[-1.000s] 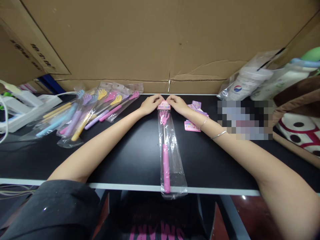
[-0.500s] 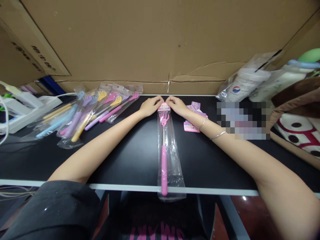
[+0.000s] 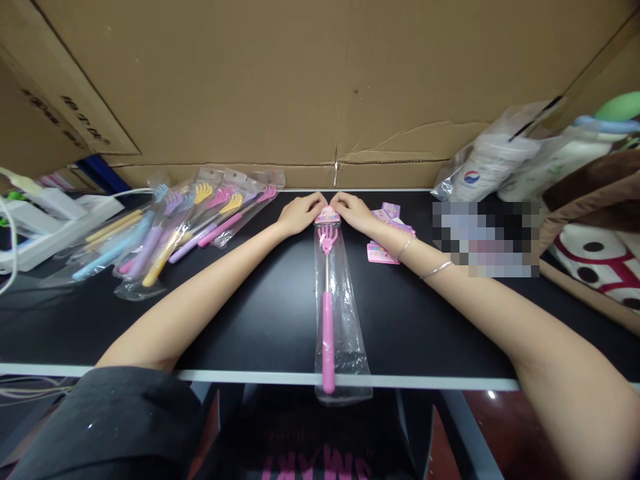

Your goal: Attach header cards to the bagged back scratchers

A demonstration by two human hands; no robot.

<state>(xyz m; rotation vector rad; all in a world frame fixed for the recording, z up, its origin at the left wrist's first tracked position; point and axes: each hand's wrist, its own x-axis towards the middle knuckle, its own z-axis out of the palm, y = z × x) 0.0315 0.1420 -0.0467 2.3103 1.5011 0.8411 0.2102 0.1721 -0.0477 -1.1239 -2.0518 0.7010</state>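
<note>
A pink back scratcher [image 3: 327, 327] lies in a clear plastic bag [image 3: 350, 333] in front of me, its handle end reaching past the table's near edge. Across the top of the bag sits a small pink printed header card [image 3: 327, 215]. My left hand [image 3: 302, 213] pinches the left side of this card with curled fingers. From the other side my right hand [image 3: 353, 212] pinches its right corner. Both hands rest low at the back of the table, and their fingertips are partly hidden. Several loose pink and purple cards [image 3: 383, 253] lie beside my right wrist.
Several bagged back scratchers [image 3: 155, 240] in mixed colours are piled at the left. Beyond them stands a white power strip [image 3: 60, 227] with cables. A bagged cup [image 3: 487, 170], a bottle [image 3: 560, 160] and a brown-handled bag [image 3: 595, 193] occupy the right. Cardboard [image 3: 320, 87] walls the back.
Both hands keep their places on the card. The camera view has shifted very slightly; nothing else visibly differs.
</note>
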